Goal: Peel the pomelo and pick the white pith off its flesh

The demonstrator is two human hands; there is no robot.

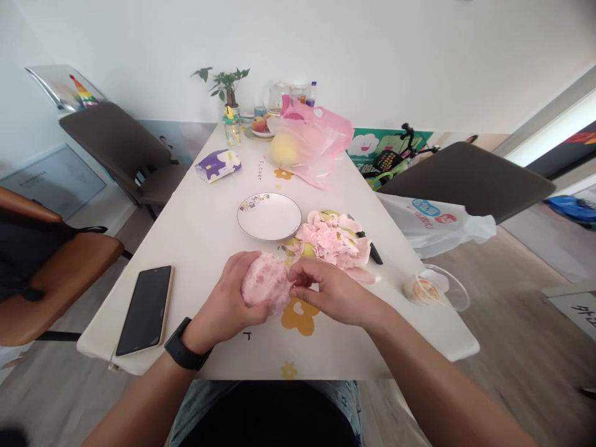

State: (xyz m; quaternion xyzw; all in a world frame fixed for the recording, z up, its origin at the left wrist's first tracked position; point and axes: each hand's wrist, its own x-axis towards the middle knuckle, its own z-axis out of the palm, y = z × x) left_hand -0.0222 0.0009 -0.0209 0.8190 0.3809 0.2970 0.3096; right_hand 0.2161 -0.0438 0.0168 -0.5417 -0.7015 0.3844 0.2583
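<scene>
A peeled pomelo (pixel 264 280), pale pink with bits of pith on it, rests in my left hand (pixel 233 292), whose fingers curl round its left side. My right hand (pixel 321 285) is at the fruit's right side with thumb and forefinger pinched together; what lies between the fingertips is too small to make out. Beyond my right hand lies a heap of pink and yellow-green pomelo peel (pixel 335 239). A knife with a black handle (pixel 374 251) is partly hidden under the heap. Behind the fruit stands a white plate (pixel 272 217) with nothing on it.
A phone (pixel 145 309) lies at the table's left edge. Farther back are a purple-and-white packet (pixel 218 165), a pink plastic bag (pixel 321 139) with a yellow pomelo (pixel 284 149), and a potted plant (pixel 229 87). A clear bowl (pixel 447 288) sits at the right edge.
</scene>
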